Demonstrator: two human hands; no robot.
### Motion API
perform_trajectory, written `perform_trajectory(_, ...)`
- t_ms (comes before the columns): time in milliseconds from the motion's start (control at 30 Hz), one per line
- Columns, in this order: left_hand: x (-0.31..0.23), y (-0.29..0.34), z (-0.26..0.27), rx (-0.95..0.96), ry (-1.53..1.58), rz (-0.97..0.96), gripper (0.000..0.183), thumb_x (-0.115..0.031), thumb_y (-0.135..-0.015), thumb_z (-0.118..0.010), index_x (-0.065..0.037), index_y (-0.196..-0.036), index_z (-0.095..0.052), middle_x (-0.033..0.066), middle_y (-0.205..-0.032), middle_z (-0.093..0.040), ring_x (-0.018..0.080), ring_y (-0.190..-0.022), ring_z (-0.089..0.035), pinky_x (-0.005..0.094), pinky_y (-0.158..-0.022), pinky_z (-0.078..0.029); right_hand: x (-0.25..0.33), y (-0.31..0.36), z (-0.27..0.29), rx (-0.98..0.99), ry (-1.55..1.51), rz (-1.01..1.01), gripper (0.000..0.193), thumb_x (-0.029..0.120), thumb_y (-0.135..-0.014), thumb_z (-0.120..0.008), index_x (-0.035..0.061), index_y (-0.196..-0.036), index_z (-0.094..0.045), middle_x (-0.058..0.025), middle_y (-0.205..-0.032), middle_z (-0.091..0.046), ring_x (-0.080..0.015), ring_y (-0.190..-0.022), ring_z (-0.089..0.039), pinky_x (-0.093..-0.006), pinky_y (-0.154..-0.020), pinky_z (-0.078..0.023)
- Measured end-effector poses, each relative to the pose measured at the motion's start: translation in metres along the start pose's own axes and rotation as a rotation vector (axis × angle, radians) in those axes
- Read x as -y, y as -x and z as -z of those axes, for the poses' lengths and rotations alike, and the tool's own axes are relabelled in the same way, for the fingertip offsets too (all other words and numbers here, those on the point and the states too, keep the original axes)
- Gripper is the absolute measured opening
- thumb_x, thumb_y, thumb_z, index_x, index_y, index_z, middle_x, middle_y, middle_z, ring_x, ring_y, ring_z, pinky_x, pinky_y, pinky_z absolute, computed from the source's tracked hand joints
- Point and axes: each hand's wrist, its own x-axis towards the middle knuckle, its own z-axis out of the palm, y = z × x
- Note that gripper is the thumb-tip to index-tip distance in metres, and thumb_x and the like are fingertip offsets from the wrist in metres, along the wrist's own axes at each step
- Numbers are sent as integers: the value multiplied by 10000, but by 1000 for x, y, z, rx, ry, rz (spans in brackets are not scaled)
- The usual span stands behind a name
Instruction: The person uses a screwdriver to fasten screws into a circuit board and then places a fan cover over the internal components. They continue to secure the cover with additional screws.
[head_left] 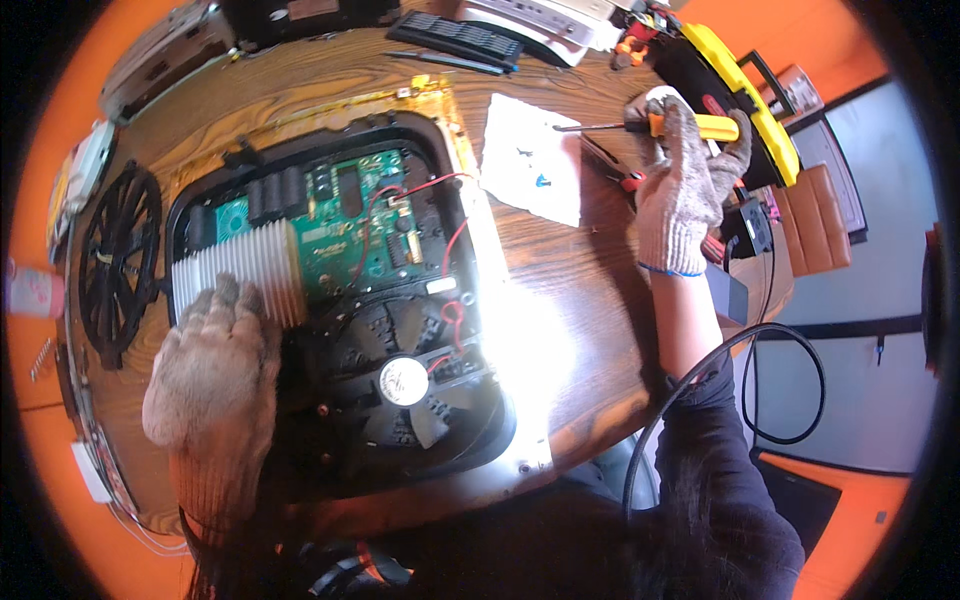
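An opened appliance housing [480, 410] lies on the wooden table, with a green circuit board [330, 235], a ribbed metal heat sink [235, 265] and a black cooling fan [375, 330] inside. My left hand [210, 370], in a knitted work glove, lies with fingers stretched out over the lower part of the heat sink. To the right, my gloved right hand [685, 175] holds a screwdriver [715, 127] by its yellow and black handle. The shaft points left, and its tip is over or on the edge of a white sheet [515, 180] bearing a few small blue and dark bits.
A black round grille [120, 265] lies left of the housing. At the back is a black screwdriver bit case [455, 42]. A black and yellow toolbox [745, 100] stands at the far right. A black cable [690, 375] loops by my right forearm. Thin red wires [455, 240] cross the board.
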Motion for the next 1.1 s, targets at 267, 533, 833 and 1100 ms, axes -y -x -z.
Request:
perform_trajectory(267, 5, 1, -7, 57, -14, 12, 409, -240, -965, -497, 21, -1272, -565, 213, -1358, -530, 343, -1264, -508, 437, -1054, -412, -9, -1, 0, 89, -62, 274, 844, -7, -725, -811, 126, -1398, -320, -105, -1390, -389, -237, -1253, -478, -396, -960, -536)
perform_trajectory(533, 8, 2, -12, -17, 13, -11, 392, -210, -958, -513, 38, -1256, -571, 242, -1313, -555, 358, -1221, -545, 447, -1042, -418, -9, 2, 5, 148, -64, 288, 849, 25, -741, -811, 146, -1414, -309, -123, -1400, -409, -258, -1132, -599, -366, -923, -556)
perform_trajectory(833, 13, 2, -16, -10, 7, -33, 400, -216, -961, -509, 45, -1260, -566, 246, -1320, -548, 353, -1239, -532, 453, -1043, -414, -13, 6, 5, 192, -6, 332, 795, 17, -757, -798, 147, -1392, -338, -112, -1390, -421, -237, -1165, -565, -355, -921, -555)
perform_trajectory(1100, 7, 2, -10, 35, -23, -1, 403, -223, -963, -510, 35, -1267, -563, 236, -1345, -531, 354, -1247, -523, 451, -1044, -416, -21, 8, 1, 158, 191, 348, 693, 48, -787, -780, 112, -1345, -372, -118, -1325, -441, -241, -1138, -579, -344, -885, -585)
